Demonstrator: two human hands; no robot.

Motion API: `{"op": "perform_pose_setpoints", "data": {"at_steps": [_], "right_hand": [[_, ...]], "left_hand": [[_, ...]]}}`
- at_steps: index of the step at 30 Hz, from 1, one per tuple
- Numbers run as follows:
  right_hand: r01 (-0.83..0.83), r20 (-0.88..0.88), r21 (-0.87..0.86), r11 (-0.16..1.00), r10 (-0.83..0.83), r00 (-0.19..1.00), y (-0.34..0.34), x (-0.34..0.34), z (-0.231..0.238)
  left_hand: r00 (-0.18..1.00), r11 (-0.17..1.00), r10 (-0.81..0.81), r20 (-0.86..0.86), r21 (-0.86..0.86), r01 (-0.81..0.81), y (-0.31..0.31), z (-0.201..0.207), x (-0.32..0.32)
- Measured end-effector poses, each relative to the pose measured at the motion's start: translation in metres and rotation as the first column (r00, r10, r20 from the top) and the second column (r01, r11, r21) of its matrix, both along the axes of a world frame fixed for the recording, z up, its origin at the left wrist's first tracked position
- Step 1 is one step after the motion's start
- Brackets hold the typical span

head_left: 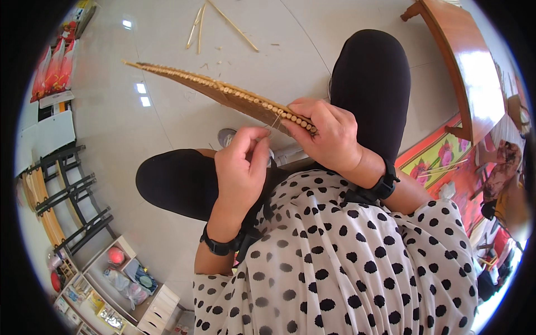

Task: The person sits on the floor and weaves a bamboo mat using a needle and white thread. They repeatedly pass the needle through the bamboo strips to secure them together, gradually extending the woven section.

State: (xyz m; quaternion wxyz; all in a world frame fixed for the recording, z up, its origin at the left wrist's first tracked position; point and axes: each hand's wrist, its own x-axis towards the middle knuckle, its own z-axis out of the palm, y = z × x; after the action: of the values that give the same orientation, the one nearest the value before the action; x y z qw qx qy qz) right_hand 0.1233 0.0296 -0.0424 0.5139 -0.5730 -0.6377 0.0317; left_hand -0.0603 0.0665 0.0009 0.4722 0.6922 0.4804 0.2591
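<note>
A flat mat of thin bamboo sticks [223,92] bound side by side stretches from the upper left down to the middle of the head view. My right hand [329,137] grips its near end, fingers wrapped over the edge. My left hand [243,162] is just below, its fingertips pinched on a thin pale thread [275,121] that runs up to the mat's edge. Both wrists wear black bands. My knees in black trousers [371,72] lie beneath the mat.
Loose bamboo sticks [198,25] lie on the pale tiled floor ahead. A wooden table [463,61] stands at the upper right over a colourful floor mat [435,156]. Folded black-framed chairs [72,190] and a low white shelf unit [128,290] are at the left.
</note>
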Motion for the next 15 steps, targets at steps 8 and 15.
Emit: {"op": "perform_pose_setpoints", "data": {"at_steps": [8, 15], "right_hand": [[-0.026, 0.002, -0.053, 0.998, 0.026, 1.0, -0.0051, -0.0005, 0.0046], [-0.055, 0.018, 0.04, 0.998, 0.055, 0.998, -0.0022, -0.0043, 0.0066]], "left_hand": [[0.997, 0.998, 0.044, 0.07, -0.043, -0.041, -0.0057, -0.006, -0.0039], [0.993, 0.999, 0.051, 0.107, -0.011, -0.05, -0.007, -0.0014, -0.003]]}}
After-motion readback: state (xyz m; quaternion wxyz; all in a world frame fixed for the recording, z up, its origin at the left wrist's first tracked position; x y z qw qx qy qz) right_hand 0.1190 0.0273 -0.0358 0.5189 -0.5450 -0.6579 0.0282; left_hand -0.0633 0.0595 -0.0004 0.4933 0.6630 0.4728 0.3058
